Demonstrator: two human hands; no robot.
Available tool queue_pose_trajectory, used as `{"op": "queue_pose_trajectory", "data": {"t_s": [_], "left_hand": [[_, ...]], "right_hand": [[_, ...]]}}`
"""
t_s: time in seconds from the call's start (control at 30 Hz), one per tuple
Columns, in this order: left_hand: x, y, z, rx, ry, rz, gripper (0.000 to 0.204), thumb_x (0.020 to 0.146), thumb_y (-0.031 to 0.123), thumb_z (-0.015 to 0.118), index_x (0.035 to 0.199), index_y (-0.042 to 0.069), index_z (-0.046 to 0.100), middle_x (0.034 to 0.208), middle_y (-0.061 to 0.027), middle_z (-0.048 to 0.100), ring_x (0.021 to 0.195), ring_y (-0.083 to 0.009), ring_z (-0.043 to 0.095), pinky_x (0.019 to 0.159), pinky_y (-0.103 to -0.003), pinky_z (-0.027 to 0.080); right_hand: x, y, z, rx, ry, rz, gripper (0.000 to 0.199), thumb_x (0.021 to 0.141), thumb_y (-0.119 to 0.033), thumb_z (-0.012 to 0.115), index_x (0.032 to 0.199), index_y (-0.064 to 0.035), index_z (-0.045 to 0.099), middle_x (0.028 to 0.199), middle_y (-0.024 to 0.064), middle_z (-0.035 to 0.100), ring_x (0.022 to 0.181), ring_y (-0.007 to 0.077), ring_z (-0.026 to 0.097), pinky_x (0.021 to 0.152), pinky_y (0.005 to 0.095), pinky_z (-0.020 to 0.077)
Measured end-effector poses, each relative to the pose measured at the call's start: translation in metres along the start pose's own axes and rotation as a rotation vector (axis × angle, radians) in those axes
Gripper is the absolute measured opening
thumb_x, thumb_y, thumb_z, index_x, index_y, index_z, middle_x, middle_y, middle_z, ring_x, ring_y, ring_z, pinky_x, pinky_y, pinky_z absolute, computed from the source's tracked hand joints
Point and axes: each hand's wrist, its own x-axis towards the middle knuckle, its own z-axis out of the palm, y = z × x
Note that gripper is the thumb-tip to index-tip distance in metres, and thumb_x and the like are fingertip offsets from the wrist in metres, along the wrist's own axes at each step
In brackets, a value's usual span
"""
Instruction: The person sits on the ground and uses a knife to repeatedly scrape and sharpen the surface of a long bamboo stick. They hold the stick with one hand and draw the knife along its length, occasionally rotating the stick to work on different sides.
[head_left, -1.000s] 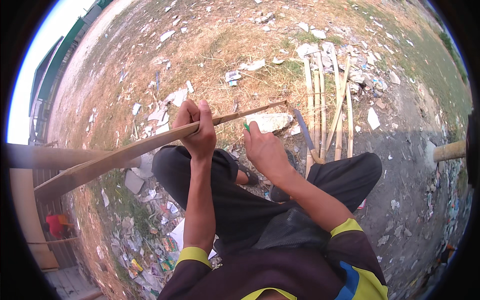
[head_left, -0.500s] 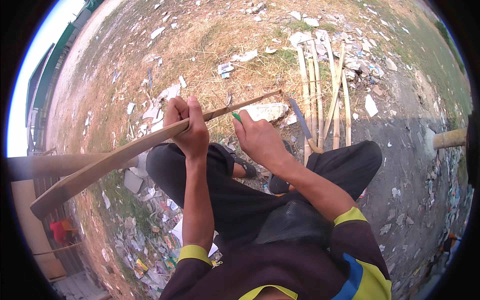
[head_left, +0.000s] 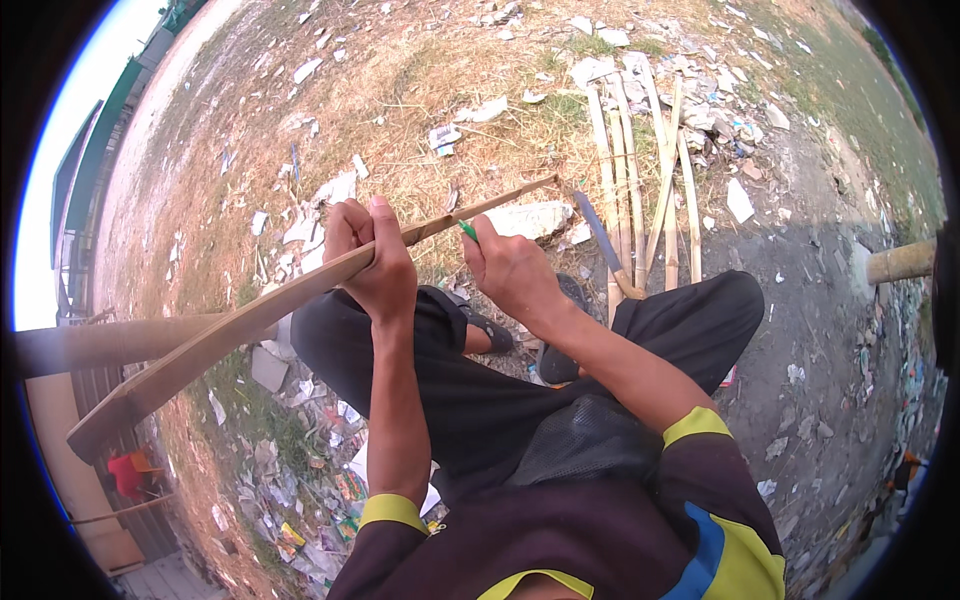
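Over littered, straw-strewn ground (head_left: 400, 85), left grip (head_left: 388, 272) clasps a strip (head_left: 285, 294), right grip (head_left: 512, 275) something green (head_left: 467, 229).

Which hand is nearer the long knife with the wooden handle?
Right. The right hand is a little left of the knife; the left hand, gripping the long flat strip, is farther left.

bright daylight bleaches the sky (head_left: 100, 60), shade dulls the nearer ground (head_left: 800, 340), and fisheye edges curve into black.

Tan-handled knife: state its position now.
In the head view, the knife is right of centre, beside the pale bamboo strips, its handle just beyond the person's right leg.
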Motion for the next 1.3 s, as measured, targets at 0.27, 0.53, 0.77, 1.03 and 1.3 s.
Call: {"op": "queue_pose_trajectory", "data": {"t_s": [0.27,0.53,0.77,1.03,1.3], "left_hand": [[0.002,-0.014,-0.013,0.025,0.008,-0.009,0.038,0.089,0.003,0.060,0.064,0.007,0.031,0.059,0.0042,0.026,0.055,-0.0063,0.024,0.048,-0.028,0.021],[-0.004,-0.005,-0.007,0.032,0.001,-0.025,0.038,0.089,0.002,0.059,0.064,0.007,0.031,0.059,0.0040,0.026,0.055,-0.0068,0.023,0.049,-0.028,0.021],[-0.001,0.005,0.011,-0.079,0.001,-0.052,0.039,0.090,-0.002,0.058,0.065,0.008,0.029,0.061,0.0045,0.025,0.057,-0.0065,0.022,0.050,-0.027,0.020],[-0.005,0.003,0.002,-0.068,-0.022,-0.071,0.039,0.091,-0.002,0.056,0.066,0.009,0.028,0.064,0.0050,0.024,0.059,-0.0056,0.021,0.052,-0.025,0.021],[0.004,-0.009,-0.012,-0.073,-0.007,-0.156,0.040,0.090,-0.001,0.057,0.067,0.011,0.027,0.066,0.0059,0.025,0.061,-0.0058,0.021,0.055,-0.025,0.023]], "right_hand": [[0.001,-0.001,0.017,-0.004,0.060,-0.029,0.024,0.099,-0.027,0.048,0.091,-0.0041,0.046,0.051,0.0163,0.056,0.049,0.0370,0.062,0.042,0.0459,0.0492],[-0.016,0.054,0.016,-0.200,-0.051,0.161,0.025,0.100,-0.028,0.045,0.093,-0.0033,0.046,0.058,0.0214,0.060,0.058,0.0402,0.065,0.049,0.0482,0.0528],[-0.010,0.038,-0.001,-0.092,-0.069,0.160,0.026,0.099,-0.028,0.043,0.096,-0.0024,0.048,0.060,0.0227,0.061,0.062,0.0430,0.065,0.054,0.0500,0.0534],[-0.004,0.059,0.005,-0.154,-0.111,0.190,0.028,0.099,-0.031,0.042,0.099,-0.0038,0.049,0.062,0.0242,0.061,0.062,0.0422,0.065,0.054,0.0496,0.0537],[0.004,0.078,0.026,-0.187,-0.080,0.048,0.024,0.099,-0.030,0.045,0.096,-0.0068,0.047,0.056,0.0190,0.060,0.055,0.0383,0.064,0.048,0.0484,0.0523]]}}
